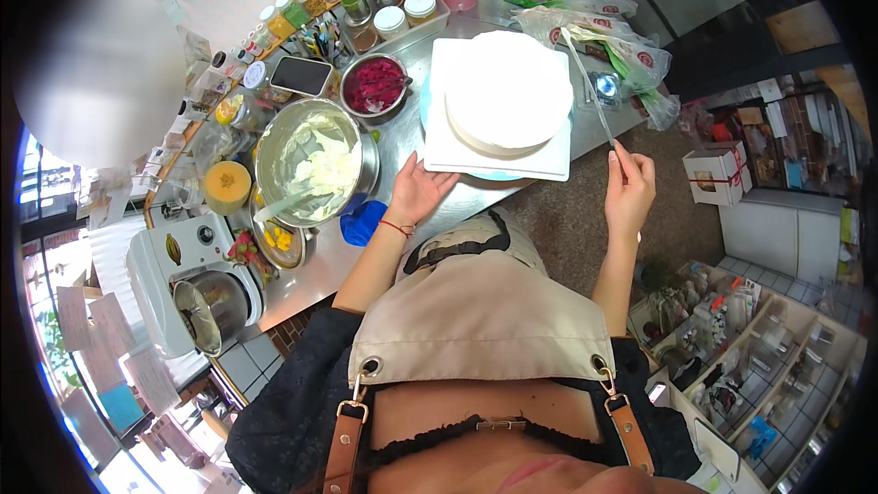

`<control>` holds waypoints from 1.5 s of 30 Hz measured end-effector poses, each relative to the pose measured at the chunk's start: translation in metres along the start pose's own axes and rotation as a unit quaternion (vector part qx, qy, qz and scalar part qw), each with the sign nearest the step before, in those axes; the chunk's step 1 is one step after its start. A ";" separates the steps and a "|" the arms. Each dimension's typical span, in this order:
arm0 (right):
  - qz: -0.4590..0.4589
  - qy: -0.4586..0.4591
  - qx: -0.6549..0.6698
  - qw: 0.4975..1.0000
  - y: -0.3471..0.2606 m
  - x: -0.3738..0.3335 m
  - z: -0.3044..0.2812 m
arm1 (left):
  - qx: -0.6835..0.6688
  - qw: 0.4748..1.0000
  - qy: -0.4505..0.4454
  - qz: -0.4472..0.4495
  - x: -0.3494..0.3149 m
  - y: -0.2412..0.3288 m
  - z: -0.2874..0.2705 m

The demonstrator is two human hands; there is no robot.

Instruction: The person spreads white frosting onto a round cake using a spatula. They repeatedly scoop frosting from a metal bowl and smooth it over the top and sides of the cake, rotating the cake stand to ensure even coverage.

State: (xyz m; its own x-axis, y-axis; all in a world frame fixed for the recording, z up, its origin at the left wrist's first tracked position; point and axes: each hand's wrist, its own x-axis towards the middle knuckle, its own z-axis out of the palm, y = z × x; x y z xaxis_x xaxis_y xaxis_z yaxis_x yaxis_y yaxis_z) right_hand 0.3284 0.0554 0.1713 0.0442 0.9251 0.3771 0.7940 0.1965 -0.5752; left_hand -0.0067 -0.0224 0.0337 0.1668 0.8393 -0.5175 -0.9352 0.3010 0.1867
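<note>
A round cake covered in smooth white frosting (pixel 503 87) stands on a square white board (pixel 444 165), with the pale blue rim of a round stand (pixel 498 176) showing beneath. At the board's near left corner is my left hand (pixel 421 187), palm up and fingers stretched out, their tips touching or very close to the edge. My right hand (pixel 631 185) is closed round the end of a long thin icing spatula (pixel 590 84). Its blade points up and away along the cake's right side, apart from my left hand.
Left of the cake are a steel bowl of pale cream (pixel 320 165) with a spatula in it, a bowl of dark pink fruit (pixel 373 84), a halved melon (pixel 228 186) and a white stand mixer (pixel 174 247). Plastic bags (pixel 613 32) lie at the right. Jars (pixel 391 20) line the back.
</note>
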 end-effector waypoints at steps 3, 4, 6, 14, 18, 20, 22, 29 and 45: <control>-0.009 0.005 -0.027 1.000 -0.001 -0.001 0.000 | 0.030 0.999 0.023 0.012 0.005 0.010 0.004; -0.013 0.007 -0.036 0.999 -0.001 -0.001 0.000 | 0.038 0.999 0.027 0.013 0.005 0.011 0.006; -0.002 0.004 -0.045 0.999 -0.006 -0.004 0.000 | 0.028 0.999 0.034 0.009 0.005 0.010 0.006; -0.009 0.002 -0.056 0.998 -0.006 -0.006 0.006 | 0.012 0.999 0.047 0.010 0.007 -0.002 0.011; -0.015 -0.006 -0.046 0.999 -0.007 -0.009 0.011 | 0.007 0.999 0.038 0.005 0.005 -0.002 0.009; -0.016 -0.017 -0.038 0.999 -0.011 -0.013 0.012 | 0.003 0.999 0.040 0.007 0.005 -0.002 0.008; -0.019 -0.028 -0.032 0.999 -0.019 -0.017 0.012 | -0.004 0.999 0.048 0.015 0.004 -0.003 0.009; -0.039 -0.074 0.047 0.995 -0.040 -0.023 0.015 | -0.011 0.998 0.036 0.048 0.007 0.011 -0.003; -0.034 -0.052 0.005 0.998 -0.010 0.018 0.029 | -0.044 0.998 0.048 0.020 0.014 -0.005 -0.010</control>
State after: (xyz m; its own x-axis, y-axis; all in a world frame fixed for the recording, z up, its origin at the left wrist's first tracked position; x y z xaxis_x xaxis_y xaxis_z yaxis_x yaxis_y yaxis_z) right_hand 0.3036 0.0794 0.1628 -0.0729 0.9381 0.3387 0.7867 0.2629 -0.5586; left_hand -0.0027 -0.0163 0.0172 0.1013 0.8011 -0.5899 -0.9652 0.2227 0.1367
